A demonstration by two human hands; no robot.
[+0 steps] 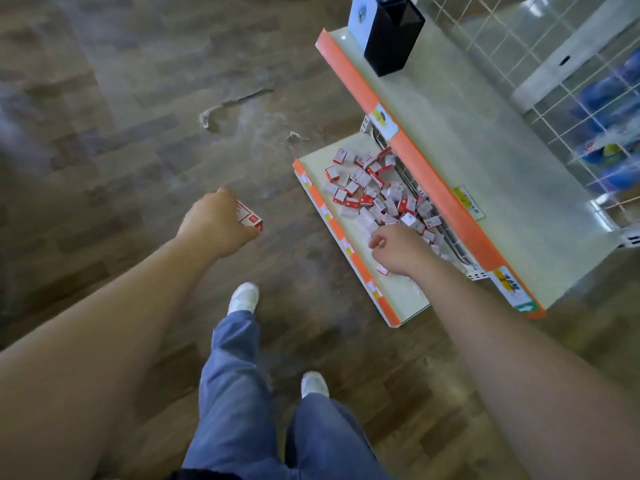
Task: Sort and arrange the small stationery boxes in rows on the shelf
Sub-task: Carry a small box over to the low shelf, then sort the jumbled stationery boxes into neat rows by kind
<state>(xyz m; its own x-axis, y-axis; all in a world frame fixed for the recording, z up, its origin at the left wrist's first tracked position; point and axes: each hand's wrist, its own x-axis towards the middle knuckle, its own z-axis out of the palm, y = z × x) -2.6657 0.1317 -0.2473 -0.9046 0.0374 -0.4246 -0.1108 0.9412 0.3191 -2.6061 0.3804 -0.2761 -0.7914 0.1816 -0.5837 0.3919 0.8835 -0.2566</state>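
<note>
Wood-pattern plank flooring (138,133) fills the frame from 6 o'clock round to 12 o'clock, worn pale and scuffed near centre, with a torn patch just above centre. Two cream shelves with orange front edges run diagonally through the 1 to 4 o'clock sector. Upper shelf (485,161): bare surface carrying one black upright container (393,39) at 1 o'clock, with white wire mesh (540,64) behind it at 2 o'clock. Lower shelf (408,299): sits below and forward of the upper one, at 3 o'clock from centre.

Small red-and-white boxes (377,192) lie in a loose unsorted heap on the lower shelf, tilted at mixed angles, none aligned in rows.

Left hand (216,226), at 9 o'clock from the heap and out over the floor, grips a held box (250,219) with fingers curled round it. Right hand (398,249) is over the near end of the heap, fingers loosely curled downward; whether they pinch a box cannot be determined.

Blue jeans (242,410) and white shoes (244,297) occupy 6 o'clock
</note>
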